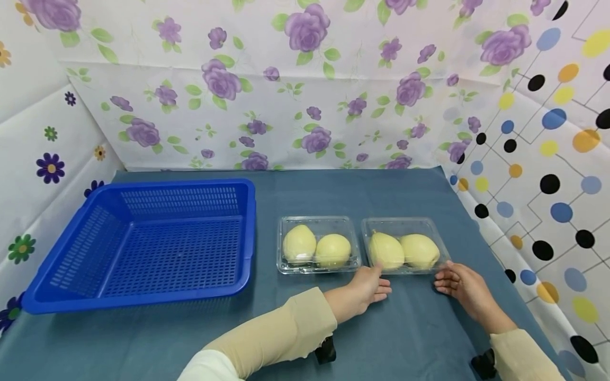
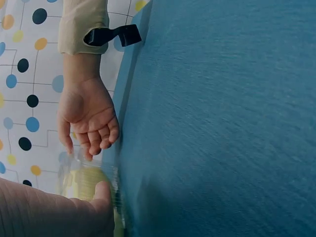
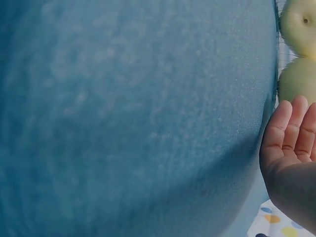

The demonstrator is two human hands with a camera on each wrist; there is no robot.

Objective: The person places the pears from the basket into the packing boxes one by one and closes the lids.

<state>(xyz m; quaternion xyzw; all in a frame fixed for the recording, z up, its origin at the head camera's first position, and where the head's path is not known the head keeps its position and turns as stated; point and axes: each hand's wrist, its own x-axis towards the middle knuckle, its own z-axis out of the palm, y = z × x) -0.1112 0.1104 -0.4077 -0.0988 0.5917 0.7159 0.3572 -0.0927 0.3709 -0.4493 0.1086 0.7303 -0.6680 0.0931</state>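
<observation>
Two clear plastic boxes stand side by side, each with two pale yellow pears inside. At the front of the right box point(image 1: 404, 271), my left hand point(image 1: 364, 288) has its thumb by the near left corner, fingers extended to the right below it. Near that box's front right corner is my right hand point(image 1: 462, 286), its fingers loosely bent and thumb at the rim. In the left wrist view, the right hand point(image 2: 91, 113) shows its palm, fingertips close to the box. Pears point(image 3: 298, 79) appear beyond the right hand's fingers in the right wrist view. The left box point(image 1: 316, 270) is untouched.
A large blue plastic basket point(image 1: 138, 301) with slotted walls stands on the left of the blue-grey tablecloth point(image 1: 295, 196). Flower-patterned sheeting point(image 1: 314, 106) rises at the back, and dotted sheeting point(image 1: 548, 211) along the right side.
</observation>
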